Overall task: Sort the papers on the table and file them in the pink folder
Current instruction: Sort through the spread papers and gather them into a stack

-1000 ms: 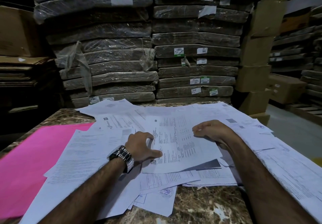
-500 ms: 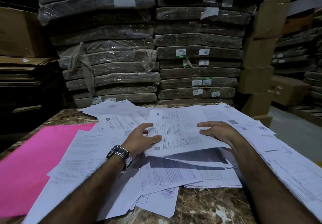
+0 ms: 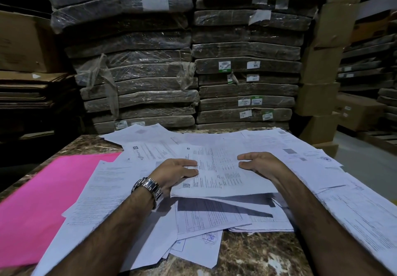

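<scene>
A thin sheaf of printed sheets (image 3: 223, 174) hangs a little above the table, casting a dark shadow on the papers below. My left hand (image 3: 175, 173), with a metal watch on its wrist, grips the sheaf's left edge, thumb on top. My right hand (image 3: 261, 164) holds its right edge, fingers curled over the paper. Many loose white papers (image 3: 214, 215) lie scattered and overlapping across the marble table (image 3: 253, 256). The pink folder (image 3: 43, 202) lies flat at the left, its right edge partly covered by sheets.
Tall stacks of plastic-wrapped flat cardboard bundles (image 3: 139, 82) stand right behind the table's far edge. Brown cartons (image 3: 320, 71) pile up at the right, and flattened cardboard (image 3: 28, 90) at the left. More papers (image 3: 354, 200) overhang the table's right side.
Both hands have taken hold of the top sheets and lifted them off the pile; a second ago they lay pressed flat. The sheaf now sits higher, with a shadow beneath.
</scene>
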`<state>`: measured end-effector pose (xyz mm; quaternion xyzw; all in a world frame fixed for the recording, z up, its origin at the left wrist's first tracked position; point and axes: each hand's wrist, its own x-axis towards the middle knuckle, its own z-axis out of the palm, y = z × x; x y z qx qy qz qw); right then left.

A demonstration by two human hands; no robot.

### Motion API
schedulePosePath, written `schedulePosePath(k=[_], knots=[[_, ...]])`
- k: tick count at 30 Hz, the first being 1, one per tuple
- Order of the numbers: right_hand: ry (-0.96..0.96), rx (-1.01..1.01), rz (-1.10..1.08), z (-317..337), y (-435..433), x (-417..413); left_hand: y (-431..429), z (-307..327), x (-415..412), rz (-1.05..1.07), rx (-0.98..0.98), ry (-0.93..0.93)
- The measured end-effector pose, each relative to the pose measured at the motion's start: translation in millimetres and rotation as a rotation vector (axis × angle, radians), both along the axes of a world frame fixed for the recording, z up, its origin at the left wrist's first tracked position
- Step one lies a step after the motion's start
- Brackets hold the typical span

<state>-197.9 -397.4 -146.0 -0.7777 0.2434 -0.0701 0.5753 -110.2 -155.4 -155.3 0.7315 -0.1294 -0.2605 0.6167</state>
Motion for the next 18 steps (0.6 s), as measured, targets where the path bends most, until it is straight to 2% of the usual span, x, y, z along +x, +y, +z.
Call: schedulePosePath(k=[4,8,18], knots=[[-0.076,0.241,-0.045,-5,3,-1,5,5,1,0.051,-0.142,0.022],[-0.103,0.314,-0.108,-8,8,-4,12,12,4,0.094,-0.293,0.029],[0.014,0.618,0.112,2,25,1,18,21,6,0.102,-0.474,0.016]])
